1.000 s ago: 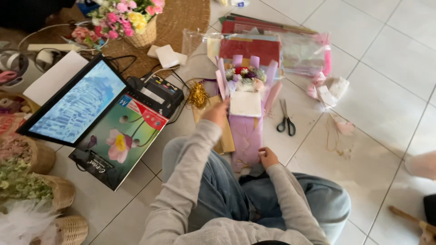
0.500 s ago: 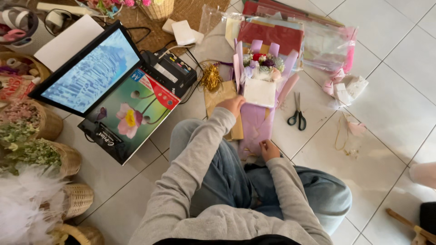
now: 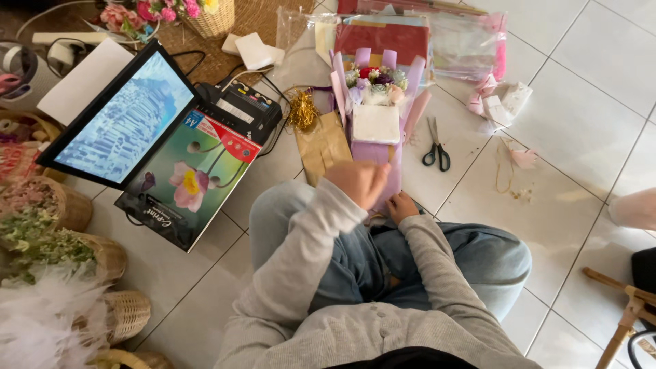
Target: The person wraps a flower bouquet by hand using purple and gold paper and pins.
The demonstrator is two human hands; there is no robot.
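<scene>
A bouquet [image 3: 374, 152] wrapped in purple and pink paper lies on the tiled floor in front of my crossed legs. Small flowers [image 3: 374, 76] show at its far end, and a white card [image 3: 376, 123] rests on the wrap. My left hand [image 3: 359, 183] hovers over the lower part of the wrap with its fingers curled; it is blurred, and I cannot make out anything in it. My right hand [image 3: 402, 205] grips the bouquet's narrow base by my knee.
Black scissors [image 3: 436, 147] lie right of the bouquet, a brown paper bag [image 3: 322, 145] and gold tinsel [image 3: 302, 109] left of it. Further left are a lit screen [image 3: 123, 119], a paper pack [image 3: 188, 181] and baskets [image 3: 102, 253]. Wrapping sheets [image 3: 410, 37] lie beyond.
My left hand has drawn back from the white card towards my body. The view has shifted, so the bouquet sits higher in frame. My right hand stays at the base.
</scene>
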